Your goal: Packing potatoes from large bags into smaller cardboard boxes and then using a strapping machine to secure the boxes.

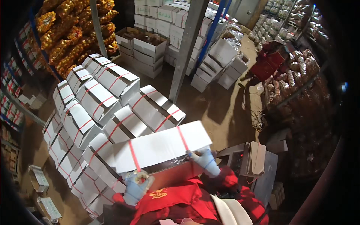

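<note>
A long white cardboard box with two red straps lies against my red apron, its partly open side showing clear plastic inside. My left hand, in a light blue and white glove, grips the strap at the box's near left side. My right hand, gloved alike, grips by the other strap near the right end. Under and beyond the held box stands a stack of white cartons bound with red straps. The held box overlaps the nearest ones; whether it rests on them I cannot tell.
A metal post rises behind the stack. At right stands a metal-topped machine with flattened cardboard on it. Open cartons and orange net sacks are farther back. A person in red is at upper right.
</note>
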Tool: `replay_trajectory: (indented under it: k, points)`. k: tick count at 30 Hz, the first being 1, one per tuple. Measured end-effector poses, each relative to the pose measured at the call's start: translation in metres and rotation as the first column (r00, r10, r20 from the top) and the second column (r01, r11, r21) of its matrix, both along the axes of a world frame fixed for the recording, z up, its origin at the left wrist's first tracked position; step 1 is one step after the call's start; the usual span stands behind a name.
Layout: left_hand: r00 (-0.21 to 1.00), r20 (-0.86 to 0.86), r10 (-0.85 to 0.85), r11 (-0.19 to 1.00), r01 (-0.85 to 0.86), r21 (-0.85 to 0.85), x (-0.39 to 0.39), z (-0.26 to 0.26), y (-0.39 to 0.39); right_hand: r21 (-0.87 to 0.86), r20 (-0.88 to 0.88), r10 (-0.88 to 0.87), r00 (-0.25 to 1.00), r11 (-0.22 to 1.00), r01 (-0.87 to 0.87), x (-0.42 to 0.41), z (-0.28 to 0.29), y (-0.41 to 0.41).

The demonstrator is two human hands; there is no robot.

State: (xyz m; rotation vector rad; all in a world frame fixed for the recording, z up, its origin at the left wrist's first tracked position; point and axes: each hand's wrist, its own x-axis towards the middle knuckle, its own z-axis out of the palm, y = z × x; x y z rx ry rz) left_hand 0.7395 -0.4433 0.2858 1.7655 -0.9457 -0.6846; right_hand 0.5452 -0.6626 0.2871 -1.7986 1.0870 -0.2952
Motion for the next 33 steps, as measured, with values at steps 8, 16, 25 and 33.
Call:
replay_trajectory:
  k: [8, 16, 25, 33]
  points:
    - [0.923, 0.226, -0.311, 0.935, 0.255, 0.245, -0.05, 0.007, -0.17, -0.124, 0.111, -0.246, 0.963, 0.958, 0.259, -0.1, -0.01, -0.102]
    - [0.878, 0.041, -0.478, 0.842, 0.444, 0.306, -0.12, -0.025, -0.407, 0.046, 0.221, -0.537, 0.814, 0.84, 0.541, -0.186, -0.017, -0.293]
    - [0.874, 0.055, -0.483, 0.846, 0.45, 0.287, -0.105, -0.028, -0.611, 0.016, 0.202, -0.529, 0.824, 0.843, 0.538, -0.17, -0.011, -0.49]
    - [0.966, 0.081, -0.246, 0.95, 0.223, 0.221, -0.004, -0.047, -0.755, 0.092, 0.308, -0.385, 0.87, 0.922, 0.376, -0.049, -0.023, -0.675]
